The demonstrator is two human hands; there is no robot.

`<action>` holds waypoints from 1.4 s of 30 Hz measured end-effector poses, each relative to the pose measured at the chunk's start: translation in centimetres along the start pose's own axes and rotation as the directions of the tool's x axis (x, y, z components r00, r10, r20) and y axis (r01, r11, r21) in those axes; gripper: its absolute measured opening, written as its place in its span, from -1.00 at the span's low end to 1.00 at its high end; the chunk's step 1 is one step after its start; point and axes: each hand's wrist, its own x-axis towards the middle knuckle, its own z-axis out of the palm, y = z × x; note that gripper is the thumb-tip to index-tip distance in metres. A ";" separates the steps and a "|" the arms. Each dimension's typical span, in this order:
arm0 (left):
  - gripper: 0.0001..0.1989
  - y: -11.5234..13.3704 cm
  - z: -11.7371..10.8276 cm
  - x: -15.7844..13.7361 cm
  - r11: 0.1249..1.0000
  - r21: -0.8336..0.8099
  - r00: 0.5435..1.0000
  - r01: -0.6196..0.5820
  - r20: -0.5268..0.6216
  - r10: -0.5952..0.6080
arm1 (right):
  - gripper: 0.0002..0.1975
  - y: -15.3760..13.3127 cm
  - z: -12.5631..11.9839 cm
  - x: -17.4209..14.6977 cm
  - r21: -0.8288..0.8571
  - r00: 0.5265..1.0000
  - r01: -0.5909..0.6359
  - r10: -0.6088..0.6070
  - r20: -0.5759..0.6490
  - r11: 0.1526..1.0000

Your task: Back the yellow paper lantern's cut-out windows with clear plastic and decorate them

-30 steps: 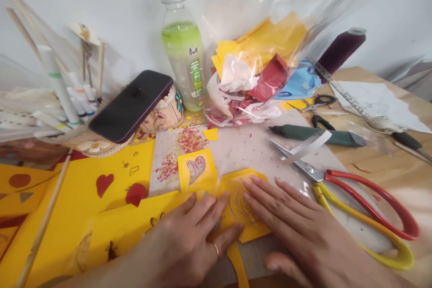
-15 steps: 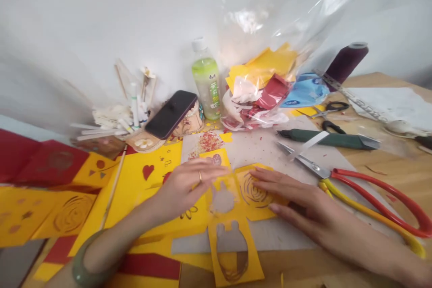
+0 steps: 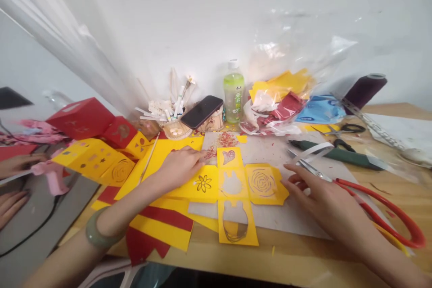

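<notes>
A yellow card cut-out (image 3: 234, 203) shaped like an unfolded box lies flat, with a rose pattern, animal shapes and a flower cut into its panels. My left hand (image 3: 180, 167) rests over its left side, back upward, its fingers loosely bent and partly hidden; I see nothing held in it. Beside the cut-out's right tab is my right hand (image 3: 315, 189), its fingers bent and apart, holding nothing. Red- and yellow-handled scissors (image 3: 381, 200) lie behind and beneath the right hand, a white paper strip (image 3: 313, 150) across their blades.
At the back stand a green drink bottle (image 3: 233, 94), a phone (image 3: 203, 111) on a decorated pot, and a plastic bag of paper scraps (image 3: 281, 94). A green cutter (image 3: 337, 153) lies right. Folded card boxes (image 3: 83, 119) sit left, near another person's hand (image 3: 13, 204) and a pink glue gun (image 3: 54, 175).
My right hand has drawn right, off the rose panel. My left hand has moved off the middle panels to the left, its fingers more bent. The view has shifted, showing more on the left.
</notes>
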 end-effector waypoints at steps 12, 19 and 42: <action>-0.55 0.4 1.0 -1.4 0.951 -0.308 0.998 0.038 0.050 -0.024 | -0.53 -0.4 -0.3 -0.1 0.464 0.995 0.004 -0.049 0.086 0.886; -0.53 2.4 0.1 -0.5 0.777 -0.629 0.999 0.023 0.051 0.011 | -0.55 -0.2 -2.4 -1.8 0.622 0.999 0.015 0.008 -0.033 0.783; -0.80 10.3 -4.2 2.1 -0.067 -0.997 0.998 -0.037 -0.033 -0.051 | -0.62 0.1 -1.8 -4.4 0.928 1.000 -0.025 0.006 0.025 0.372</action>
